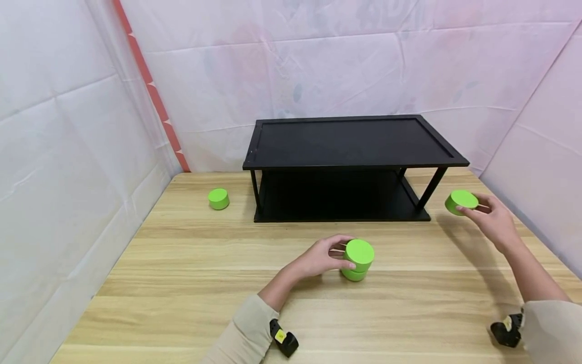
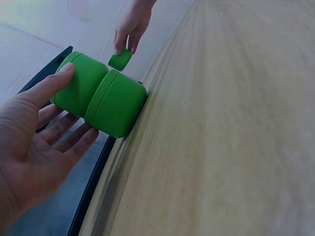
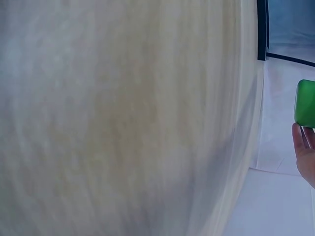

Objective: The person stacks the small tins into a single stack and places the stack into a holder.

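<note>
Head: the left hand (image 1: 322, 258) grips the upper of two stacked green cylinders (image 1: 360, 254); at their two o'clock, the right hand (image 1: 493, 220) pinches a third cylinder (image 1: 461, 200). Left wrist: stacked cylinders at ten o'clock. Right wrist: third cylinder, three o'clock.

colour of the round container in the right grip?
The round container is bright green; head view shows it best.

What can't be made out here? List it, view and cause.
Right hand and its green cylinder: right wrist view, cut off by the right edge.
Rear right leg: head view, top hidden by upper shelf.
Left hand: head view, some fingertips behind the stack.
Yellow label: head view, marks too small.
</note>
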A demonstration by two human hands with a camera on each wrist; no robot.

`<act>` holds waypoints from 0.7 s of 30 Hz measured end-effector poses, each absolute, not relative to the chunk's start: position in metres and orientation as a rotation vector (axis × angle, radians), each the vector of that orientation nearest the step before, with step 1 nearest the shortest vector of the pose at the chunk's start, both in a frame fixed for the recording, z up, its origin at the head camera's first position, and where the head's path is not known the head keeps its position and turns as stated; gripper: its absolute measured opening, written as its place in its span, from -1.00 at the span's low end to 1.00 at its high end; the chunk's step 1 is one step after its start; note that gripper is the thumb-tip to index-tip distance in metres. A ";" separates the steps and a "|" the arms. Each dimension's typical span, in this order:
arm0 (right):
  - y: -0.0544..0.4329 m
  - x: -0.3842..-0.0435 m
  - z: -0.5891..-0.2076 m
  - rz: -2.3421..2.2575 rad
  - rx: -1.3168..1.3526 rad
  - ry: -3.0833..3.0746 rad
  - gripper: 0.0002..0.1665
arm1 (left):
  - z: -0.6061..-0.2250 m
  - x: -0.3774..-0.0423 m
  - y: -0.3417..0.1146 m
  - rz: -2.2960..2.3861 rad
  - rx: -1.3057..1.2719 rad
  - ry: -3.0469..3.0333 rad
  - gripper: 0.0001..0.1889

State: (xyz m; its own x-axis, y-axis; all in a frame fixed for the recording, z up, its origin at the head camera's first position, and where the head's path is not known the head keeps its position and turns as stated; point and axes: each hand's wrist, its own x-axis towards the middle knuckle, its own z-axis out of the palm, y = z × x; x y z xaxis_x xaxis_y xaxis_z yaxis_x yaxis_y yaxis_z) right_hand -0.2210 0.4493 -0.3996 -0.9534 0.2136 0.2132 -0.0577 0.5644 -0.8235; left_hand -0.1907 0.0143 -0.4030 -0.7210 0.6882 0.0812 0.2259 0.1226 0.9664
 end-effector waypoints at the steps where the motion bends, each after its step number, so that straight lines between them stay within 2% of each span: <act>1: 0.450 -0.221 -0.400 1.330 -0.119 -2.518 -0.40 | -0.403 -0.191 0.014 1.629 0.885 2.019 -0.44; 2: 0.450 -0.220 -0.399 1.332 -0.113 -2.529 -0.36 | -0.403 -0.191 0.014 1.629 0.886 2.017 -0.44; 4: 0.448 -0.219 -0.398 1.326 -0.129 -2.525 -0.44 | -0.403 -0.191 0.014 1.631 0.886 2.013 -0.43; 6: 0.443 -0.215 -0.393 1.312 -0.104 -2.533 -0.44 | -0.403 -0.191 0.014 1.632 0.889 2.013 -0.43; 9: 0.434 -0.209 -0.384 1.308 -0.075 -2.544 -0.37 | -0.403 -0.191 0.015 1.634 0.896 2.018 -0.43; 11: 0.428 -0.205 -0.378 1.300 -0.055 -2.565 -0.26 | -0.404 -0.191 0.015 1.634 0.901 2.019 -0.43; 21: 0.416 -0.197 -0.374 1.247 -0.073 -2.609 -0.21 | -0.403 -0.190 0.014 1.624 0.884 2.023 -0.43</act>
State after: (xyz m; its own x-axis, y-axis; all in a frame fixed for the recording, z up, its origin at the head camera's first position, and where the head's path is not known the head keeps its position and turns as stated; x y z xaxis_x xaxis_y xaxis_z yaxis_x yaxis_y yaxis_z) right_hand -0.1971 0.4160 -0.3744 -0.9679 0.1513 0.2007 -0.0611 0.6328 -0.7719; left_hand -0.1898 0.0143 -0.4029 -0.7208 0.6886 0.0789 0.2260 0.1260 0.9659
